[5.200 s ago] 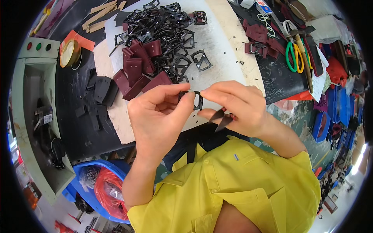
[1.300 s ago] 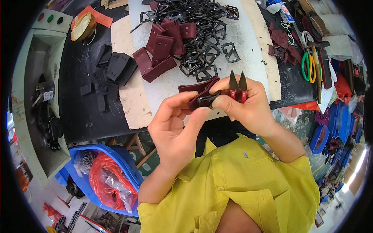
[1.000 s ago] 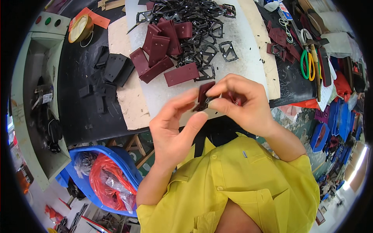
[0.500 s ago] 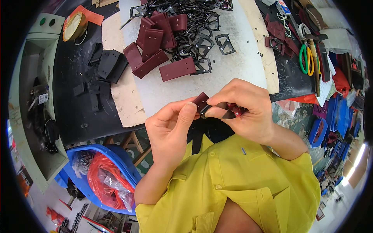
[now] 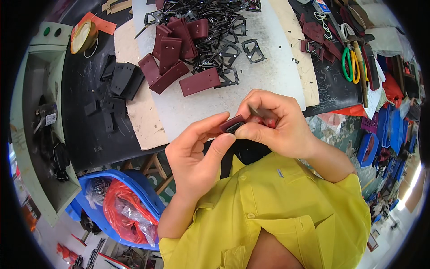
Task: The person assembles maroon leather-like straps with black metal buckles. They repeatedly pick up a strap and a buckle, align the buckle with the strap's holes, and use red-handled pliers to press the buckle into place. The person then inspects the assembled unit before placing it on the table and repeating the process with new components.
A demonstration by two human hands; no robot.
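Close to my body, just off the table's front edge, my left hand (image 5: 190, 157) pinches a short maroon leather strap piece (image 5: 231, 122) between thumb and fingers. A small black part (image 5: 235, 127), perhaps a buckle, sits at the strap's end. My right hand (image 5: 286, 127) touches that end with its thumb. Its curled fingers also hold a metal tool with red handles (image 5: 270, 122), mostly hidden in the palm, so its kind is unclear. Beyond my hands lie a pile of maroon leather pieces (image 5: 170, 54) and a heap of black metal buckles (image 5: 210, 58).
A white sheet (image 5: 264, 85) covers the middle of the black table. Black leather pieces (image 5: 125, 80) lie left, beside a bowl (image 5: 84, 36). Green-handled and yellow-handled tools (image 5: 355, 65) rest at the right. A blue bin (image 5: 156, 201) with red plastic bags stands below left.
My right hand has turned; the tool's metal end has swung up, away from the strap. The strap is tilted flatter, and my right thumb now presses near its end.
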